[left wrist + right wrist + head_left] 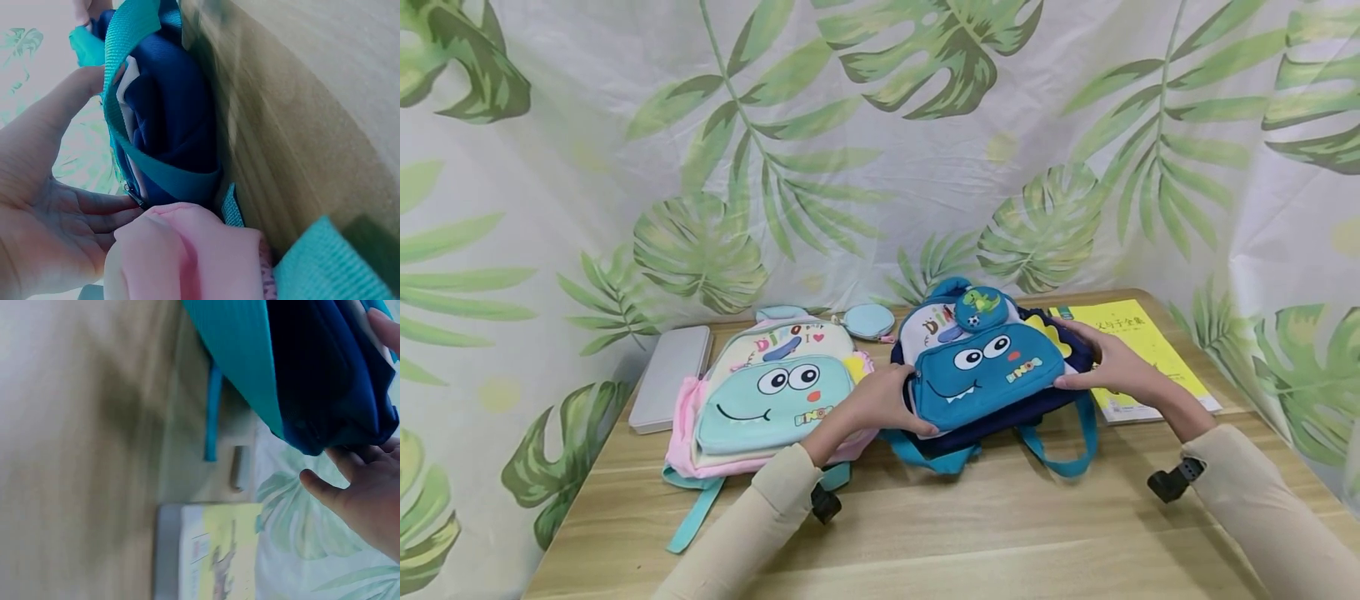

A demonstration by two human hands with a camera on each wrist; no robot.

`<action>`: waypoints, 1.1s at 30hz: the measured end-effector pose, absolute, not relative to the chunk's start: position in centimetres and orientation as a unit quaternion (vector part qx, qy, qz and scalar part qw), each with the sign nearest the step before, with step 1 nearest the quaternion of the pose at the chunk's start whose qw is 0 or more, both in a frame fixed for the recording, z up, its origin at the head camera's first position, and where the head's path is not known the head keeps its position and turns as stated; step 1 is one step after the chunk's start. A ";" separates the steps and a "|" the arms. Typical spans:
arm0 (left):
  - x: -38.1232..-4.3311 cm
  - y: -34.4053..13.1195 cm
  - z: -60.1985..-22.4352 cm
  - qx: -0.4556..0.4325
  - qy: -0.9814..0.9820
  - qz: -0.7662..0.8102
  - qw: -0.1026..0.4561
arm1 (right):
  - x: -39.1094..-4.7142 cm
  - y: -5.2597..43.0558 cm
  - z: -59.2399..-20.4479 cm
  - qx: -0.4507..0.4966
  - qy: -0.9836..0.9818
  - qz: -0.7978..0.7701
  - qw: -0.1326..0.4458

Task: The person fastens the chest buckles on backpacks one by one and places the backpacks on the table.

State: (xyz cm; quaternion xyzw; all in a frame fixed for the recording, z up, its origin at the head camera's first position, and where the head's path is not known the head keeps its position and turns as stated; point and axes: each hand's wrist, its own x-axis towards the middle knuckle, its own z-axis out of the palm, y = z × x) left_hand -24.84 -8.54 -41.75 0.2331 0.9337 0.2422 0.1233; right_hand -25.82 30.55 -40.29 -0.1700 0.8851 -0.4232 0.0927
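A child's blue backpack (977, 383) with a cartoon dinosaur face lies tilted on the table, front side up, between both hands. On its upper part is a round blue pouch (981, 309) with a green dinosaur. My left hand (891, 402) grips its lower left side, thumb over the front pocket edge. Its right side is held by my right hand (1116, 367), thumb at the front pocket and the other fingers partly hidden behind. In the left wrist view a teal strap (147, 162) loops along the navy side. The right wrist view shows the bag's dark side (331, 381).
Close on the left lies a mint and pink dinosaur backpack (767, 400), with a round mint pouch (868, 322) behind it. A flat pale grey case (670, 379) is at the far left. Right of the blue bag lies a yellow book (1142, 354). A leaf-print curtain (925, 167) hangs behind the table.
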 end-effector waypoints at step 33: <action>-23.9 -7.6 -43.0 0.206 0.913 0.327 0.133 | -26.3 27.0 -32.5 -0.224 0.897 -0.381 0.022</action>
